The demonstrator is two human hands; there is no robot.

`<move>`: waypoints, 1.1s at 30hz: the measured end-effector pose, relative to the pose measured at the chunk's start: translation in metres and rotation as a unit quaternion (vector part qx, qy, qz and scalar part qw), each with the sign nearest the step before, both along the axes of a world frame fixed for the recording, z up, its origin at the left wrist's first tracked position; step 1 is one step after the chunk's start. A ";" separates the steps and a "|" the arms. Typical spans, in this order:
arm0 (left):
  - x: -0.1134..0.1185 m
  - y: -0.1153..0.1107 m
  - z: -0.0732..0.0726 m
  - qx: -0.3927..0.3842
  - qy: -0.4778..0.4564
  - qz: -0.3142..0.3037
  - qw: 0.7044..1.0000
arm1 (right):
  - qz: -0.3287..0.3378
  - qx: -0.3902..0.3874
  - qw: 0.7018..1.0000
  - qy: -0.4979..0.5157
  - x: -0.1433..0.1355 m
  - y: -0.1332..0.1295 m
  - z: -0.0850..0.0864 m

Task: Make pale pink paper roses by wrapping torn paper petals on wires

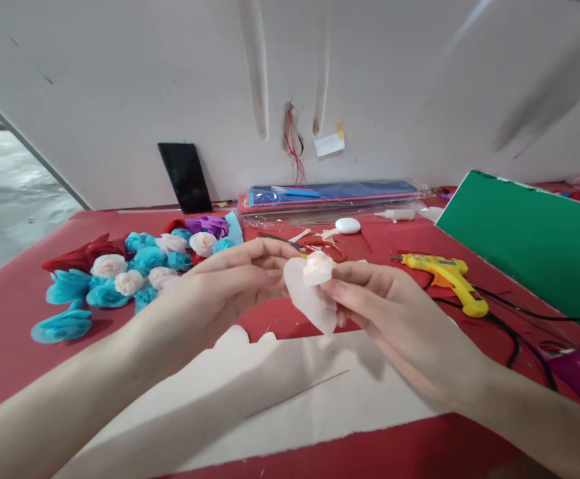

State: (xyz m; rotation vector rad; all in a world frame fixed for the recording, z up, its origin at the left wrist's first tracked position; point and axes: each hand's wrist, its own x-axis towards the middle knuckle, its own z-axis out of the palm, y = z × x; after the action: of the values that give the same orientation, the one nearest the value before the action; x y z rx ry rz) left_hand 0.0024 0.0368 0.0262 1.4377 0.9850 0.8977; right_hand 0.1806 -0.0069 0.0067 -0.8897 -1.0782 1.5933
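A small pale flower point(318, 267) with a rolled centre and a wide translucent petal point(307, 299) is up over the table's middle. Fingers and thumb of my right hand point(394, 313) pinch it from the right side. My left hand point(230, 279) reaches in from the left, fingers together and curved, the tips by the petal's left edge; whether they grip it is hard to make out. Beneath both hands lies a white sheet point(210, 412) with a thin wire point(297, 394) on it.
Blue, white, red and purple flowers point(145, 261) cluster at left. A yellow glue gun point(444, 276) with black cords lies right, by a green board point(529, 246). Scissors point(327, 247), a white oval object point(348, 225) and wrapped sheets point(334, 193) are behind. A phone point(185, 177) leans on the wall.
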 end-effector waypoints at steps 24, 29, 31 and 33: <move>0.010 -0.026 -0.019 0.133 0.076 -0.003 0.988 | -0.053 -0.041 0.997 0.048 -0.007 -0.003 -0.007; 0.009 -0.025 -0.021 0.121 0.064 -0.007 0.991 | -0.059 -0.048 0.995 0.070 -0.009 -0.002 -0.008; 0.010 -0.026 -0.022 0.119 0.068 -0.011 0.991 | -0.064 -0.047 0.995 0.062 -0.009 -0.003 -0.008; 0.012 -0.028 -0.022 0.118 0.062 -0.016 0.991 | -0.072 -0.039 0.995 0.049 -0.010 -0.005 -0.009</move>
State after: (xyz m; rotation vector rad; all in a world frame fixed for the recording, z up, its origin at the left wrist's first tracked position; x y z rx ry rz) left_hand 0.0141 0.0087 0.0042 1.7220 0.9683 0.9340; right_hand 0.1706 -0.0114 -0.0028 -0.9113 -0.8690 1.5505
